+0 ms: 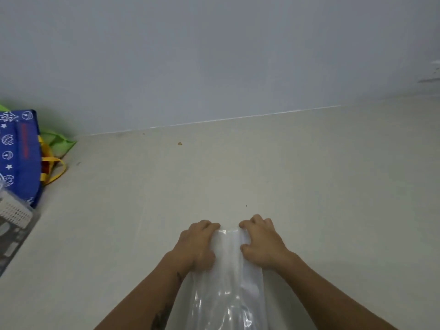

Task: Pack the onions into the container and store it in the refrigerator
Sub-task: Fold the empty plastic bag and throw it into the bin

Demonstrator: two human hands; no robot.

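Observation:
A clear plastic bag lies flat on the pale floor, running from the bottom edge of the view up between my hands. My left hand grips the bag's far end on the left side, fingers curled over its edge. My right hand grips the same end on the right side. The two hands are close together with a short strip of bag between them. No onions, container or refrigerator are in view.
A blue printed shopping bag with yellow handles and a green bag behind it stand at the left by the wall. A white perforated basket sits at the left edge. A small brown scrap lies near the wall.

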